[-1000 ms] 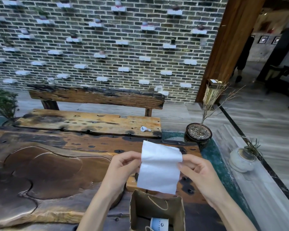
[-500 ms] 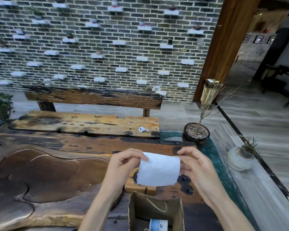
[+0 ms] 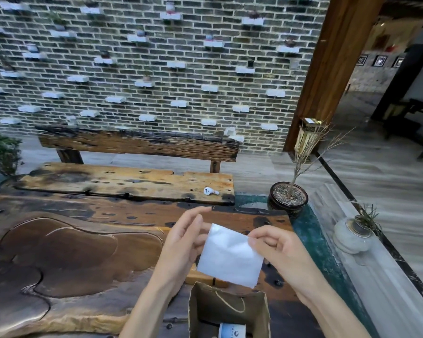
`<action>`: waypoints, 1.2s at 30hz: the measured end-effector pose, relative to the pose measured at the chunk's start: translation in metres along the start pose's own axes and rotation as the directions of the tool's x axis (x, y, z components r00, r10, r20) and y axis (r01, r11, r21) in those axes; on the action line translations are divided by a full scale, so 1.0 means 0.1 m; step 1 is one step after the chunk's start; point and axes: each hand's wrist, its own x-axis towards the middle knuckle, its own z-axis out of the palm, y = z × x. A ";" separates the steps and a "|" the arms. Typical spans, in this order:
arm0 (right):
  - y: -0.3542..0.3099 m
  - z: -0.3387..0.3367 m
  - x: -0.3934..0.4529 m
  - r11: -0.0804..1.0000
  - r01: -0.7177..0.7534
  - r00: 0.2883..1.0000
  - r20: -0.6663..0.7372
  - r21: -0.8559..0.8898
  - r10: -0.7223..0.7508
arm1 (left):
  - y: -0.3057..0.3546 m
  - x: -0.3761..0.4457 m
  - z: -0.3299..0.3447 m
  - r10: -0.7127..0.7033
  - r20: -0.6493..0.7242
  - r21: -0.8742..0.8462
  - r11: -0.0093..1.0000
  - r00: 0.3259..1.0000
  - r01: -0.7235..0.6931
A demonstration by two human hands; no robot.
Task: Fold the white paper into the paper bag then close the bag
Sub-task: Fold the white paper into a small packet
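Note:
A folded white paper [image 3: 228, 257] hangs tilted in the air just above the open brown paper bag [image 3: 261, 311]. My right hand [image 3: 276, 250] pinches the paper's upper right corner. My left hand [image 3: 183, 242] is at the paper's left edge with its fingers spread and raised; whether it still touches the paper is unclear. The bag stands upright at the bottom of the view, its mouth open, a string handle hanging inside. A small white cylinder with a blue label [image 3: 232, 331] lies at the bag's bottom.
A dark carved wooden table [image 3: 71, 252] lies under my hands. Beyond it a wooden bench [image 3: 122, 179] carries a white earbud [image 3: 210, 191]. A black potted twig plant [image 3: 288, 198] and a pale round pot [image 3: 352, 236] stand on the right.
The paper went from a long hanging sheet to a shorter folded piece, and has now tipped to the right. My left hand's fingers have opened and lifted off its top edge.

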 end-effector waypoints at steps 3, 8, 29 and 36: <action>0.03 0.02 -0.02 0.999 0.034 0.999 -0.039 0.028 -0.032 | -0.08 -0.01 0.01 -0.005 -0.009 0.131 0.991 1.000 0.006; 0.08 0.00 -0.04 0.997 0.053 0.998 0.027 -0.053 -0.051 | -0.09 -0.02 0.04 0.034 0.041 0.170 0.985 0.999 -0.041; -0.03 0.31 -0.05 0.963 0.168 0.966 -0.229 0.209 -0.119 | -0.10 -0.14 0.40 0.054 -0.050 -0.003 0.999 0.997 -0.054; -0.01 0.37 -0.02 0.970 0.223 0.921 -0.348 0.099 -0.176 | -0.08 -0.11 0.45 0.193 -0.138 0.141 0.975 0.972 -0.174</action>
